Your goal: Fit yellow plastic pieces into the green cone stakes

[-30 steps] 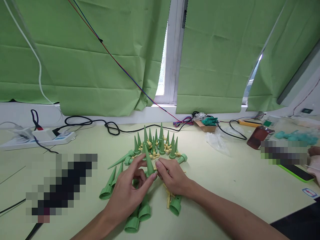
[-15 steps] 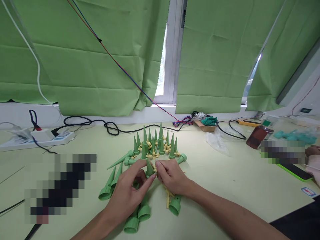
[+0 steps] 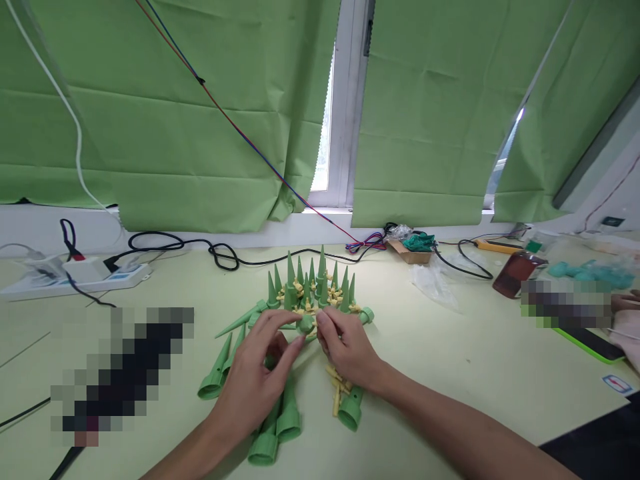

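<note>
the held green spike (image 3: 306, 325) is now turned so that it is seen nearly end-on; a second ago it was seen upright, with its tip raised. it is held above the middle of the desk (image 3: 475, 400), clamped between the thumb and fingers of the left hand (image 3: 263, 373). the right hand (image 3: 350, 347) is pinched on a small yellow piece (image 3: 315, 325), mostly hidden, right beside the spike. by this turn the spike's side seems to be brought round to the yellow piece; whether the two are joined cannot be told.

towards the desk's far edge, standing spikes (image 3: 290, 275) are grouped with yellow pieces among them. nearer, loose spikes (image 3: 263, 448) are laid around the hands, and yellow rods (image 3: 336, 397) are heaped below the right wrist.

along the far edge a black cable (image 3: 260, 261) is strung from a power strip (image 3: 123, 281) at the left to a small cardboard box (image 3: 411, 255). a bottle (image 3: 517, 275) is placed towards the right. the window (image 3: 345, 133) is partly covered by green curtains (image 3: 200, 147).
</note>
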{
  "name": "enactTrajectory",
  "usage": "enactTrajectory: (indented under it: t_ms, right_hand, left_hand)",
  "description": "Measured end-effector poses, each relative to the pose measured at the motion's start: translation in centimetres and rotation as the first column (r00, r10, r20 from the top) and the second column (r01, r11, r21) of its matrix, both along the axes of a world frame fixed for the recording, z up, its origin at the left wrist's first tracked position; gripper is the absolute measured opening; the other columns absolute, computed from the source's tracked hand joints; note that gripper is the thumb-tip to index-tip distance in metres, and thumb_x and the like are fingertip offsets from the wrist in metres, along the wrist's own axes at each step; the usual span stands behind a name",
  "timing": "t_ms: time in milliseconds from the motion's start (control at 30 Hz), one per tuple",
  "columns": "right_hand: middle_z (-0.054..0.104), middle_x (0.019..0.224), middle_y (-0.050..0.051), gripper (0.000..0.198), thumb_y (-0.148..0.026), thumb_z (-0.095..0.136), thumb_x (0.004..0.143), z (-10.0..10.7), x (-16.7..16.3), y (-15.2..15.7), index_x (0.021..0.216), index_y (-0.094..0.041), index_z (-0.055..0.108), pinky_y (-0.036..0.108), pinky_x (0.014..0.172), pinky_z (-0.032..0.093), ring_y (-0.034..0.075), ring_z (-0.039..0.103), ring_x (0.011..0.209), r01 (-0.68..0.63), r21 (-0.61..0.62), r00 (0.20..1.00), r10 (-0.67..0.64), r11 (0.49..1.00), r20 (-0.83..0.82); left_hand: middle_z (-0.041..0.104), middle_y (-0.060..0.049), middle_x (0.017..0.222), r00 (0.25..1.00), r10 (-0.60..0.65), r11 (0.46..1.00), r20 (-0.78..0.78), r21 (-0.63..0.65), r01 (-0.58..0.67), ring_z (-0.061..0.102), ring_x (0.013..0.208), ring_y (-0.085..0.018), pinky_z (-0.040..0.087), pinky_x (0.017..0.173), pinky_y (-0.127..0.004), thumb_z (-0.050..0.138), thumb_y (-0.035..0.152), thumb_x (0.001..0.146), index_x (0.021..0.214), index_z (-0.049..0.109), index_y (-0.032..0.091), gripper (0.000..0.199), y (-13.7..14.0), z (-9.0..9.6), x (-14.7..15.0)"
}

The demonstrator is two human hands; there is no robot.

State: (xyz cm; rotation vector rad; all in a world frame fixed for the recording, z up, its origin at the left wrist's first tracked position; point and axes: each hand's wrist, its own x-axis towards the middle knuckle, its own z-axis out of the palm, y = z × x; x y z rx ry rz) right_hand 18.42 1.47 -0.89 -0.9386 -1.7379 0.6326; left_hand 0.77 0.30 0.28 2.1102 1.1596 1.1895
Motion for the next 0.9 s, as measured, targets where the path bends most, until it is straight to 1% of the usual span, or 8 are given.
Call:
enactTrajectory:
  t_ms: [167, 300, 367, 467, 567, 700, 833, 900]
  right_hand:
    - [0.044, 0.058, -0.005, 0.035, -0.034, 0.039, 0.102, 0.16, 0.09, -0.04, 0.069, -0.021, 0.04, 0.025, 0.056, 0.032, 0.011, 0.04, 0.052, -0.042, 0.013, 0.997, 0.043, 0.999, -0.071]
    - [0.045, 0.059, -0.005, 0.033, -0.031, 0.043, 0.101, 0.24, 0.04, -0.13, 0.069, -0.02, 0.043, 0.024, 0.057, 0.034, 0.01, 0.042, 0.054, -0.096, 0.061, 0.993, 0.099, 0.994, -0.06]
    - [0.045, 0.06, -0.004, 0.032, -0.031, 0.043, 0.1, 0.26, 0.05, -0.14, 0.07, -0.02, 0.045, 0.024, 0.058, 0.034, 0.011, 0.042, 0.056, -0.115, 0.067, 0.992, 0.117, 0.991, -0.034]
    - [0.046, 0.061, -0.004, 0.032, -0.03, 0.043, 0.1, 0.24, 0.14, -0.14, 0.07, -0.02, 0.045, 0.024, 0.059, 0.034, 0.011, 0.042, 0.057, -0.145, 0.047, 0.989, 0.145, 0.988, -0.005]
    - [0.044, 0.06, -0.004, 0.032, -0.031, 0.041, 0.101, 0.2, 0.25, -0.16, 0.071, -0.02, 0.043, 0.025, 0.059, 0.033, 0.011, 0.041, 0.056, -0.168, 0.02, 0.986, 0.168, 0.986, 0.002]
    - [0.043, 0.059, -0.005, 0.03, -0.032, 0.04, 0.101, 0.14, 0.31, -0.13, 0.073, -0.021, 0.042, 0.025, 0.058, 0.032, 0.011, 0.04, 0.055, -0.186, -0.007, 0.983, 0.186, 0.983, 0.004]
    - [0.04, 0.059, -0.005, 0.032, -0.032, 0.041, 0.101, 0.13, 0.34, -0.06, 0.071, -0.021, 0.039, 0.025, 0.057, 0.03, 0.011, 0.038, 0.055, -0.155, -0.002, 0.987, 0.155, 0.988, 0.034]
    - [0.038, 0.059, -0.006, 0.034, -0.032, 0.041, 0.101, 0.15, 0.35, -0.06, 0.069, -0.021, 0.035, 0.025, 0.055, 0.028, 0.011, 0.035, 0.054, -0.137, -0.001, 0.989, 0.137, 0.991, 0.053]
  left_hand:
    - [0.06, -0.001, 0.082, 0.994, 0.063, 0.983, 0.087, -0.177, -0.047, 0.054, 0.061, -0.014, 0.043, 0.052, -0.023, 0.053, 0.048, 0.092, 0.114, 0.054, 0.025, 0.032, -0.05, 0.43, 0.04]
    - [0.049, 0.004, 0.068, 0.971, 0.018, 0.954, 0.237, -0.295, 0.054, 0.045, 0.055, -0.012, 0.038, 0.048, -0.021, 0.052, 0.054, 0.092, 0.114, 0.053, 0.025, 0.037, 0.06, 0.63, 0.17]
    - [0.04, 0.007, 0.059, 0.965, -0.004, 0.938, 0.264, -0.334, 0.095, 0.038, 0.051, -0.011, 0.033, 0.045, -0.019, 0.052, 0.055, 0.091, 0.115, 0.052, 0.024, 0.039, 0.12, 0.66, 0.23]
    - [0.036, 0.008, 0.057, 0.964, -0.037, 0.918, 0.264, -0.372, 0.137, 0.035, 0.051, -0.01, 0.03, 0.045, -0.019, 0.054, 0.055, 0.09, 0.107, 0.054, 0.023, 0.037, 0.18, 0.71, 0.29]
    - [0.036, 0.007, 0.06, 0.965, -0.056, 0.916, 0.254, -0.371, 0.151, 0.035, 0.052, -0.01, 0.03, 0.046, -0.018, 0.055, 0.053, 0.091, 0.1, 0.054, 0.023, 0.032, 0.22, 0.73, 0.26]
    - [0.038, 0.007, 0.063, 0.975, -0.043, 0.938, 0.217, -0.328, 0.114, 0.037, 0.054, -0.01, 0.032, 0.046, -0.019, 0.054, 0.051, 0.092, 0.101, 0.053, 0.024, 0.029, 0.17, 0.61, 0.13]
    - [0.041, 0.006, 0.064, 0.997, 0.016, 0.98, 0.074, -0.201, -0.001, 0.043, 0.057, -0.012, 0.034, 0.05, -0.021, 0.058, 0.049, 0.089, 0.1, 0.053, 0.024, 0.027, 0.07, 0.41, 0.02]
    - [0.044, 0.006, 0.065, 1.0, 0.02, 0.987, 0.008, -0.157, -0.019, 0.045, 0.057, -0.012, 0.035, 0.05, -0.021, 0.058, 0.048, 0.089, 0.1, 0.053, 0.025, 0.026, 0.03, 0.33, -0.01]
